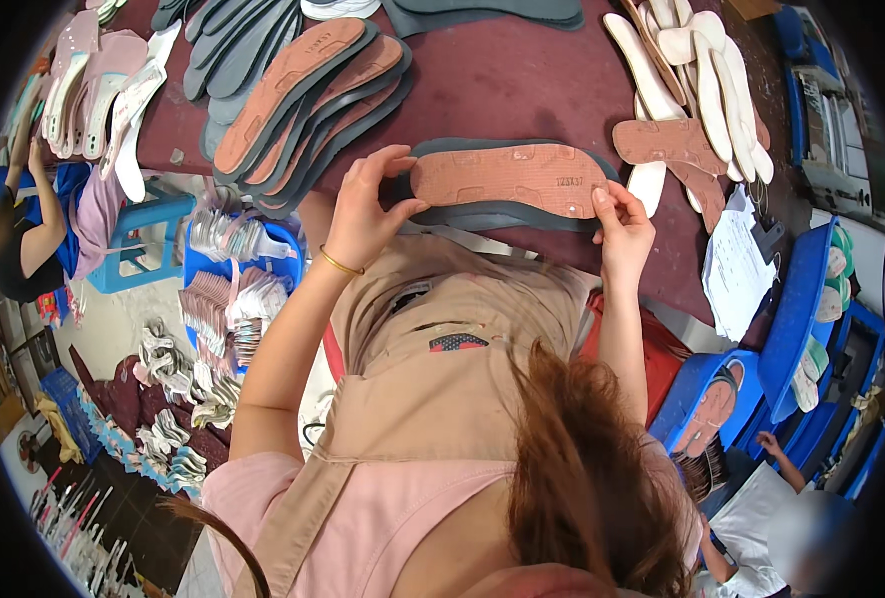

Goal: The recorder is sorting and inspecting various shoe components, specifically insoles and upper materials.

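Note:
A reddish-brown insole board [507, 177] lies on a slightly larger dark grey insole [482, 215] at the table's near edge, in front of my body. My left hand [367, 204] grips the left end, its thumb below and fingers above the grey tip. At the opposite end my right hand [622, 234] pinches the rim, with the thumb on top of the brown board. Brown and grey edges line up only roughly; grey shows around the brown piece. Left of my hands, a fanned stack of brown-topped grey insoles [298, 85] rests on the table.
Grey insoles [238, 50] are piled farther back. White strips [716, 90] and brown boards [667, 142] lie at the right, near hanging paper sheets [736, 264]. Blue bins [707, 399] stand at the lower right. A blue stool [143, 244] and a co-worker [38, 224] are at the left.

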`<act>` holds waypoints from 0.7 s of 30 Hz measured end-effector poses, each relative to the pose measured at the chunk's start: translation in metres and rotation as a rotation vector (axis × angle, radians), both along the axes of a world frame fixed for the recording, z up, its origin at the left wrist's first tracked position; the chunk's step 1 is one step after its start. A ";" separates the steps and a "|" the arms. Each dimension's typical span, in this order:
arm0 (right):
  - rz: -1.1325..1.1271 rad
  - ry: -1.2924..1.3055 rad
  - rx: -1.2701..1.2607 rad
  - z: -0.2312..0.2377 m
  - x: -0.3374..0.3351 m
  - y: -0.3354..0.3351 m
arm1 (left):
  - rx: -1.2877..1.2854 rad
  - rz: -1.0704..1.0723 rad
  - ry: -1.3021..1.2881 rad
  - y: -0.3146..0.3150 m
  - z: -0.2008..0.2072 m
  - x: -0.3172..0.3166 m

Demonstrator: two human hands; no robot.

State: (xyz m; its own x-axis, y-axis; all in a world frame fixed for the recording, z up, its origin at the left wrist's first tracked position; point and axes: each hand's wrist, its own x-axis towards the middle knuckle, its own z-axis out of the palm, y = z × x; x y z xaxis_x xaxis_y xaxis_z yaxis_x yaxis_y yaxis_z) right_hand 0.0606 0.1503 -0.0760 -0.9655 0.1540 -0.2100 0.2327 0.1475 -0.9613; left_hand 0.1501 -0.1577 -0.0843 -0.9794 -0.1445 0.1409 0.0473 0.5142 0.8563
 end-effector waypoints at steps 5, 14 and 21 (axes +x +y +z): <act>0.029 0.025 0.210 -0.004 0.001 0.003 | -0.017 0.027 -0.020 0.002 -0.005 0.000; 0.063 0.073 0.279 -0.006 0.001 -0.002 | -0.433 -0.240 -0.084 -0.004 0.015 -0.011; 0.050 0.052 0.361 -0.002 0.001 -0.008 | -0.321 -0.464 0.230 0.046 0.003 -0.055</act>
